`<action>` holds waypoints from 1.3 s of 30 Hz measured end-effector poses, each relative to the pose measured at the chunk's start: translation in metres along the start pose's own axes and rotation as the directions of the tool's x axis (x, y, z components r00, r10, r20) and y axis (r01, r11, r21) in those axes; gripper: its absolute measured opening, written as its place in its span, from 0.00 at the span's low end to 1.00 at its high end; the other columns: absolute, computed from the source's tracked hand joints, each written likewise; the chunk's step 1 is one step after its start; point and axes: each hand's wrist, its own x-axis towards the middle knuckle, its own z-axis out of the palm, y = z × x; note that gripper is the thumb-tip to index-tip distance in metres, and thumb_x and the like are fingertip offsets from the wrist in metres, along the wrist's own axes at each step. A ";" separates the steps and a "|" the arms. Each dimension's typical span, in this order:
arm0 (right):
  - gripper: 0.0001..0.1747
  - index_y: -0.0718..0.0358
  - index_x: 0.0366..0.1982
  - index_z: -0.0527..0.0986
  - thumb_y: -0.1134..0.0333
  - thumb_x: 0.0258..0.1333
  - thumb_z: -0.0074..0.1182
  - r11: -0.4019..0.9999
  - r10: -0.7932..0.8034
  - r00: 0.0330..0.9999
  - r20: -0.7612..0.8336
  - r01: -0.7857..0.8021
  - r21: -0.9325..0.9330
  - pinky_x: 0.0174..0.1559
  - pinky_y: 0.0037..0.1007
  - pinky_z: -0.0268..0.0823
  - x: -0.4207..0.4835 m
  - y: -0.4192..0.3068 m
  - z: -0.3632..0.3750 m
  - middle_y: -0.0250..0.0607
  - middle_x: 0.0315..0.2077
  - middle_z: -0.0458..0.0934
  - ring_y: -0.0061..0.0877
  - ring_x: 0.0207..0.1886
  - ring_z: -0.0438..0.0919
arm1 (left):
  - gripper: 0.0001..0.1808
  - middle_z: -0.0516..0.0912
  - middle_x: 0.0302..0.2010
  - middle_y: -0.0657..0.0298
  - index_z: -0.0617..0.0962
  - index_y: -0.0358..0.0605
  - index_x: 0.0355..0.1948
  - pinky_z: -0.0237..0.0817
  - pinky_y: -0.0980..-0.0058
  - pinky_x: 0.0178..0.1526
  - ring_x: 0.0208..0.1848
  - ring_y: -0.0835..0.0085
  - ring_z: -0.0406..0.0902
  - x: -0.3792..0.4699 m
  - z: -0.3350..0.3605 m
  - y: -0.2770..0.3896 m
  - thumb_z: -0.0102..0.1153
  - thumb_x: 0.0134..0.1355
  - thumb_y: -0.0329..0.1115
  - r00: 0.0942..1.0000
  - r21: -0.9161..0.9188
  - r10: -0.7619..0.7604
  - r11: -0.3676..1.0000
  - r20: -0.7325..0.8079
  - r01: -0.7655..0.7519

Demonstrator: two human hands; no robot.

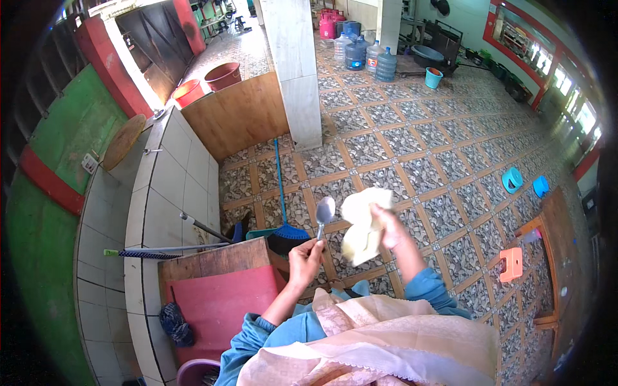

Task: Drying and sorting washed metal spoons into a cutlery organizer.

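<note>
A metal spoon (325, 210) stands upright in my left hand (307, 260), its bowl uppermost and its handle pinched between thumb and fingers. My right hand (389, 228) grips a pale cream cloth (363, 246), which hangs in folds and is partly blurred. Spoon and cloth are a small gap apart, both held out in front of my body above the tiled floor. At the lower left, close to my left sleeve, a purple tub (193, 370) contains metal pieces that look like cutlery.
A table with a pink cover (227, 304) stands to my left beside a white-tiled low wall (169, 188). A blue broom (288, 230) leans beyond it. To the right are an orange stool (512, 264) and a wooden table (574, 260). Water jugs (356, 53) stand farther back.
</note>
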 end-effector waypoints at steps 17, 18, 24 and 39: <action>0.24 0.61 0.45 0.64 0.55 0.48 0.50 0.987 0.033 0.996 0.078 -0.044 0.152 0.44 0.35 0.67 0.013 0.000 -0.012 0.41 0.42 0.71 0.31 0.42 0.72 | 0.12 0.69 0.11 0.69 0.76 0.36 0.27 0.53 0.86 0.14 0.11 0.86 0.61 0.007 -0.011 -0.006 0.47 0.58 0.35 0.990 -0.043 -0.137 0.990 -0.019 0.136; 0.26 0.60 0.46 0.64 0.54 0.47 0.51 0.976 0.109 0.990 0.095 -0.124 0.179 0.45 0.36 0.66 0.009 0.019 -0.004 0.39 0.41 0.71 0.30 0.43 0.72 | 0.13 0.68 0.10 0.69 0.75 0.37 0.25 0.51 0.86 0.13 0.11 0.86 0.62 0.008 -0.004 -0.007 0.46 0.59 0.36 0.992 -0.044 -0.122 0.992 -0.012 0.122; 0.13 0.62 0.35 0.71 0.69 0.44 0.55 0.982 0.187 0.981 -0.040 -0.187 0.021 0.34 0.28 0.69 0.007 0.084 0.016 0.36 0.30 0.75 0.24 0.30 0.75 | 0.08 0.78 0.19 0.63 0.76 0.33 0.27 0.66 0.80 0.28 0.24 0.81 0.73 0.004 -0.006 -0.018 0.48 0.54 0.29 0.925 0.347 -0.150 0.938 0.349 0.021; 0.17 0.67 0.36 0.71 0.75 0.40 0.58 0.875 0.093 0.954 0.283 0.057 -0.481 0.35 0.23 0.68 -0.003 0.056 0.039 0.37 0.31 0.76 0.20 0.32 0.75 | 0.07 0.76 0.40 0.55 0.80 0.38 0.28 0.60 0.75 0.46 0.43 0.71 0.71 0.062 -0.027 0.022 0.55 0.52 0.31 0.952 -0.085 0.303 0.948 -0.049 -0.306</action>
